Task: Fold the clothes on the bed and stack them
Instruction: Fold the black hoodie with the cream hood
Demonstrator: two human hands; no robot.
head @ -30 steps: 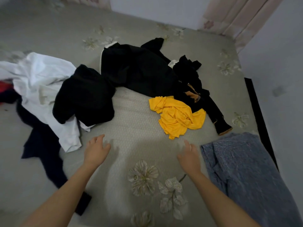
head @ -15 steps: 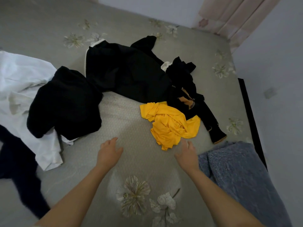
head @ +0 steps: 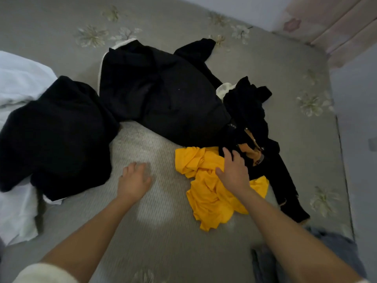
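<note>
Right hand rests on the yellow shirt — fingers straight, slightly spread. Left hand over the bed, fingers loosely spread.

Right hand on shirt, jacket behind

Bare bed between black heap and yellow garment

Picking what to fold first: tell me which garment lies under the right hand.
The crumpled yellow garment; the right hand is spread over it. The others are black, white or grey.
</note>
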